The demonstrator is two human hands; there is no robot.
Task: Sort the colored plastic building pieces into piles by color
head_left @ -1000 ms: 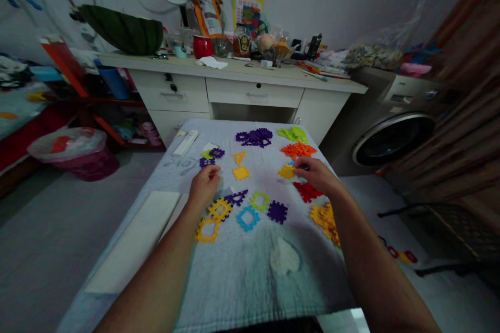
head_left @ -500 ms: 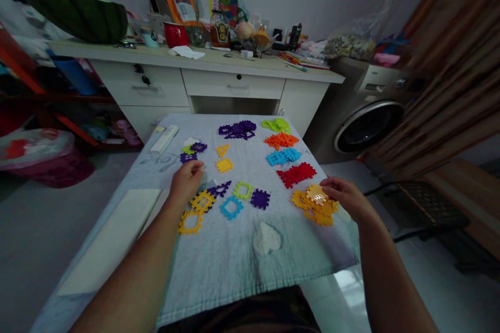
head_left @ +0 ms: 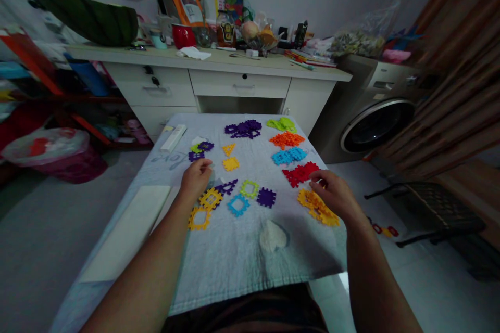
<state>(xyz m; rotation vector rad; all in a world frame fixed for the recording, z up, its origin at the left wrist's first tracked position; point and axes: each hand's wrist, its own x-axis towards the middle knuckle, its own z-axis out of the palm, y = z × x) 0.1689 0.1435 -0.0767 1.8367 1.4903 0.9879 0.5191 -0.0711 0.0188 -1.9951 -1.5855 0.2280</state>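
Flat plastic puzzle pieces lie on a pale cloth-covered table (head_left: 234,260). My left hand (head_left: 197,178) rests on the cloth with fingers curled in, beside a yellow square piece (head_left: 211,199) and a purple triangle (head_left: 226,186). Over the yellow pile (head_left: 317,209), my right hand (head_left: 333,193) hovers with fingers loosely bent, the tips close to the red pile (head_left: 300,173). Sorted piles sit further back: blue (head_left: 288,155), orange (head_left: 286,139), green (head_left: 281,124) and purple (head_left: 244,128). Loose green (head_left: 249,188), blue (head_left: 237,204) and purple (head_left: 266,197) squares lie between my hands.
A white heart-shaped patch (head_left: 272,237) marks the cloth near me. A white tube (head_left: 174,138) lies at the far left corner, and a white slab (head_left: 127,231) along the left edge. Behind stand a cluttered desk (head_left: 242,70), a washing machine (head_left: 375,119) and a pink bin (head_left: 50,153).
My right hand carried a yellow piece from the table's middle to the yellow pile at the right, then shifted up toward the red pile. The left hand stayed put.
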